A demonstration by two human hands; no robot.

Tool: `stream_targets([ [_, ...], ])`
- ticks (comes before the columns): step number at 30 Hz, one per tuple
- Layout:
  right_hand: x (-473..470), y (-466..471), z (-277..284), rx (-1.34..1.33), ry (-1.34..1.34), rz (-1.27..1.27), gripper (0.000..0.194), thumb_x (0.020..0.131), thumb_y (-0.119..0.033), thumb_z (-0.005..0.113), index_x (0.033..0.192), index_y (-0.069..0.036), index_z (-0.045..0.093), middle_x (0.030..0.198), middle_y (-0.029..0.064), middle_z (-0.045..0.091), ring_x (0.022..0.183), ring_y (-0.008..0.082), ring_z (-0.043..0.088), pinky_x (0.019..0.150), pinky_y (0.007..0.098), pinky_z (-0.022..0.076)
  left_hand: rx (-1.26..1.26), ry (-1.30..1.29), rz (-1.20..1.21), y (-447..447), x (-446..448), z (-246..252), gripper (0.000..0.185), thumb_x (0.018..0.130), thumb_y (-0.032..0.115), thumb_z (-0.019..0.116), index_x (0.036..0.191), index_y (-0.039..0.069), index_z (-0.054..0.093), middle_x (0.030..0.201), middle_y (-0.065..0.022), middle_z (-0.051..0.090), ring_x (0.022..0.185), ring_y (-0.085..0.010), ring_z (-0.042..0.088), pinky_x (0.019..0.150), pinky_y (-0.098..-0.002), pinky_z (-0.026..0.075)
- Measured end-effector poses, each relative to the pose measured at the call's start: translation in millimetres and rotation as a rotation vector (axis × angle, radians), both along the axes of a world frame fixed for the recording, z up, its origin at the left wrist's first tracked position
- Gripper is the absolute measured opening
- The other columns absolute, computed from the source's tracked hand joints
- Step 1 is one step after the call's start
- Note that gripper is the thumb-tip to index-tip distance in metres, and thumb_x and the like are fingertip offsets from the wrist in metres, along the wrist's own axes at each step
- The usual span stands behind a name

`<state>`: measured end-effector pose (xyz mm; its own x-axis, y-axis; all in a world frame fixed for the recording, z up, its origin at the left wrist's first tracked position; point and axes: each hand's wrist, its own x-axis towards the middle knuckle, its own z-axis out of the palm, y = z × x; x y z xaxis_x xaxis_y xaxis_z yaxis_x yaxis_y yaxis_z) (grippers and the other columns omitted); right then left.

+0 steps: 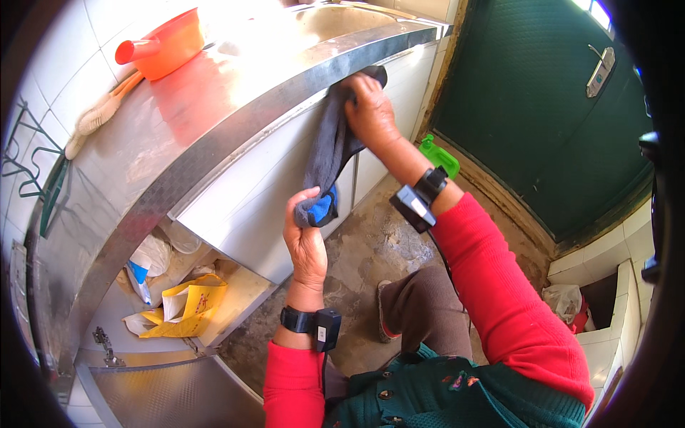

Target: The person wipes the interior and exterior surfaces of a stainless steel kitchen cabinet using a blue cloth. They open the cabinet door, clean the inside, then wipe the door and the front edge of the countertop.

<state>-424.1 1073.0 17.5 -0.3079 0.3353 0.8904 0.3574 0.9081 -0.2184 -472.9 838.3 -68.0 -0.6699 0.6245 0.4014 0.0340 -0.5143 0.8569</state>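
Note:
A dark grey cloth (327,142) with a blue patch at its lower end stretches between my hands, in front of the white cabinet doors (251,192). My left hand (307,251) grips the lower, bunched end, where the blue part shows. Higher up, just below the metal edge of the countertop (257,109), my right hand (369,107) holds the other end. The fingers of the right hand are partly hidden and slightly blurred. Each wrist wears a black strap with a small box.
An orange-red plastic dipper (176,51) and a long-handled brush (99,115) lie on the countertop near green wire hangers (51,192). Below, an open cabinet holds a yellow bag (195,305). A sink (342,21), green door (546,107) and green plastic container (440,158) stand beyond.

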Motion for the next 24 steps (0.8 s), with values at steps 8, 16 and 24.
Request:
stream_targets([
  [8, -49.6, -134.9, 2.6, 0.152, -0.11, 0.391, 0.026, 0.077, -0.007, 0.061, 0.102, -0.007, 0.063, 0.103, 0.011, 0.061, 0.097, 0.0288, 0.059, 0.086, 0.037, 0.0511, 0.234, -0.208, 0.473, -18.2, -27.4, 7.0, 0.037, 0.095, 0.022, 0.053, 0.124, -0.002, 0.056, 0.121, -0.0137, 0.059, 0.108, -0.0232, 0.058, 0.098, -0.0363, 0.048],
  [16, -8.4, -47.9, 4.7, -0.008, -0.142, 0.057, 0.028, 0.078, 0.002, 0.06, 0.102, -0.011, 0.064, 0.107, 0.012, 0.065, 0.104, 0.0329, 0.062, 0.088, 0.0419, 0.0526, 0.191, -0.223, 0.33, -33.7, -42.8, 10.4, 0.033, 0.097, 0.018, 0.053, 0.124, 0.001, 0.059, 0.121, -0.0086, 0.058, 0.109, -0.0198, 0.056, 0.1, -0.0355, 0.045],
  [24, -41.8, -110.4, 7.4, 0.162, -0.071, 0.186, 0.031, 0.07, 0.005, 0.059, 0.099, -0.005, 0.064, 0.098, 0.0152, 0.064, 0.097, 0.0369, 0.061, 0.087, 0.0445, 0.0516, 0.16, -0.122, 0.353, -51.7, -41.3, 11.3, 0.033, 0.099, 0.018, 0.048, 0.125, 0.0, 0.057, 0.12, -0.0081, 0.059, 0.109, -0.0195, 0.057, 0.101, -0.0341, 0.044],
])
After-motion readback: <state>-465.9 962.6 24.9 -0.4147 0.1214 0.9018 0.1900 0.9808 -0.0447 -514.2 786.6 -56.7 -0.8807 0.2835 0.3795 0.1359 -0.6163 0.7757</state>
